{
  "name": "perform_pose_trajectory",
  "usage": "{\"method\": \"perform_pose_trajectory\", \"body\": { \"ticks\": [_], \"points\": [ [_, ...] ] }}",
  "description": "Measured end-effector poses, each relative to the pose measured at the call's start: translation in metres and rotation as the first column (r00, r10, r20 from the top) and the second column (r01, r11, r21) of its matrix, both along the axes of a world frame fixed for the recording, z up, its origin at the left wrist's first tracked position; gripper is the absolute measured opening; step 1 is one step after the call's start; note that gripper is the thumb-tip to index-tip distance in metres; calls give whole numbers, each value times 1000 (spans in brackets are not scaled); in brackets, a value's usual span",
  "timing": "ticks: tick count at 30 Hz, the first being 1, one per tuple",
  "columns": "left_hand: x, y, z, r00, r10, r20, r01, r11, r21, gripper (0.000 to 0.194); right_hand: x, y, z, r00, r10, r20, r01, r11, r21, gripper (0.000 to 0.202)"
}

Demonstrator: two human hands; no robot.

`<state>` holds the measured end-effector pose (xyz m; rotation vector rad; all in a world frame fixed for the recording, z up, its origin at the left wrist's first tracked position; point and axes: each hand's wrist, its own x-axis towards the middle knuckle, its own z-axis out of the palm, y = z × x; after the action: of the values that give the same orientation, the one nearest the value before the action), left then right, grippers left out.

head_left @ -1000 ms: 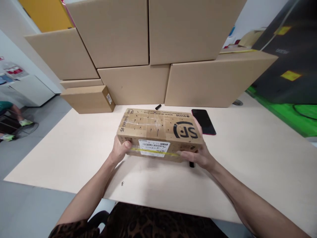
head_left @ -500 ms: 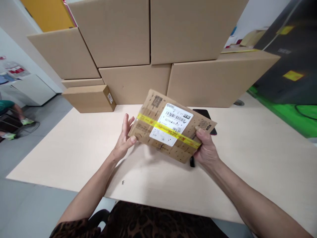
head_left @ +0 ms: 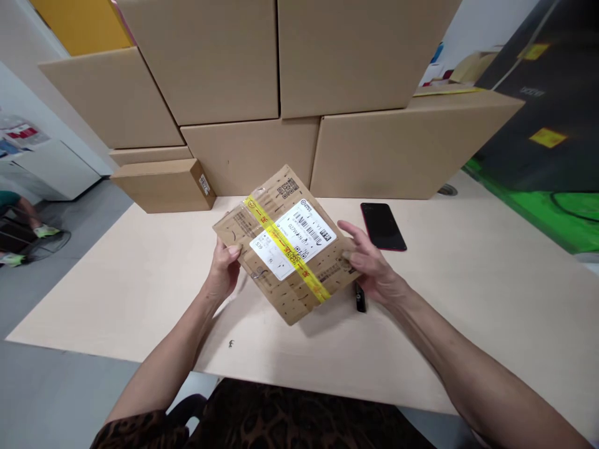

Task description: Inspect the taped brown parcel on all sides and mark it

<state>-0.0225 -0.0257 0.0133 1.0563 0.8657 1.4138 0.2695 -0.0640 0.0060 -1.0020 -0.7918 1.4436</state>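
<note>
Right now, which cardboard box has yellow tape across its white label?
The box held between the left hand and right hand, tilted above the table.

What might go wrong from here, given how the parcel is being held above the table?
The parcel is tilted between the left hand and the right hand, gripped near its edges, so it might slip or turn if either hold loosens.

The phone lies just beyond the right hand, so a wide swing could knock it.

The small black object lies close beneath the right hand; lowering the parcel there might trap it.
</note>
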Motion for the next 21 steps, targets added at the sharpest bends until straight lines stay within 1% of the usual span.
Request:
{"method": "perform_pose_trajectory", "body": {
  "ticks": [3, 5, 6, 8, 10, 12, 14, 17, 18, 19, 21],
  "points": [
    [1, 0, 6, 996, 79, 44, -79, 997, -5, 68, -4, 0, -7, 987, 147, 66, -146, 989, -23, 97],
    [4, -1, 6, 995, 80, 67, -81, 997, 6, 69, -11, -2, -13, 984, 170, 47, -169, 985, -40, 99],
    [6, -3, 5, 997, 45, 69, -46, 999, 9, 73, -13, -3, -15, 987, 157, 29, -155, 987, -49, 99],
    [10, -6, 0, 995, -91, 43, 91, 996, 8, 86, -17, -3, -16, 995, 99, -5, -99, 993, -57, 97],
    [14, -10, -7, 969, -246, -5, 246, 969, -14, 99, -17, -3, -15, 999, 40, -31, -42, 998, -50, 90],
    [18, -13, -12, 945, -325, -39, 324, 945, -36, 106, -15, -2, -13, 999, 7, -40, -9, 999, -38, 84],
    [19, -14, -14, 940, -339, -40, 337, 940, -52, 107, -14, -1, -11, 999, 34, -24, -34, 999, -39, 83],
    [18, -13, -16, 943, -330, -46, 327, 943, -57, 109, -16, -3, -10, 989, 148, 2, -147, 988, -46, 92],
    [17, -13, -17, 943, -327, -60, 324, 944, -58, 109, -17, -4, -10, 986, 169, 2, -168, 985, -43, 94],
    [16, -12, -18, 944, -320, -76, 317, 947, -58, 109, -19, -5, -10, 985, 170, -4, -170, 985, -38, 94],
    [15, -12, -20, 948, -300, -104, 296, 954, -52, 108, -22, -7, -11, 991, 128, -29, -129, 991, -33, 90]
  ]
}}
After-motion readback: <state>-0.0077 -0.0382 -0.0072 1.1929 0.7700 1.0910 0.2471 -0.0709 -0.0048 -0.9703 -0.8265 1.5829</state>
